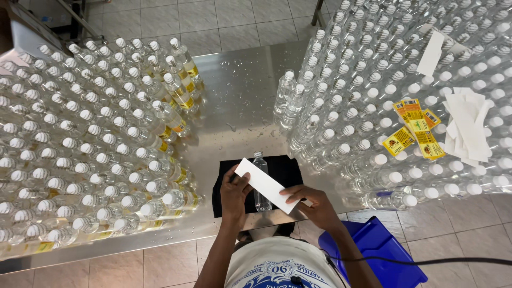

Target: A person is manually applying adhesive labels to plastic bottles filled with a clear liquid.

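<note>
Nearest me, at the bottom edge, I see the person's pale printed shirt (282, 269) and a blue bin (381, 256) on the tiled floor (160, 261) to their right.

Just above, both hands meet over a black cloth (290, 168) spread on the steel table (240, 90). The left hand (234, 192) is curled, its fingertips pinching the near-left end of a long white strip (265, 185). The right hand (316, 204) pinches the strip's lower right end between thumb and fingers. The strip runs slantwise, held taut between them.

Under the strip, one clear bottle (261, 181) lies on the cloth, cap end pointing away (I cannot tell whether the strip touches it).

My judgement for doing this well: keep the strip stretched flat, square it to the bottle's side before it makes contact, and let the cloth stop the bottle rolling.

Farther left, a large block of capped bottles (80, 144) stands packed together; many at its right and near edges show yellow bands. Farther right, a second block of bare bottles (384, 96) holds yellow labels (416, 130) and white strips (469, 128) lying on the caps, with one more white strip (431, 53) beyond.
</note>
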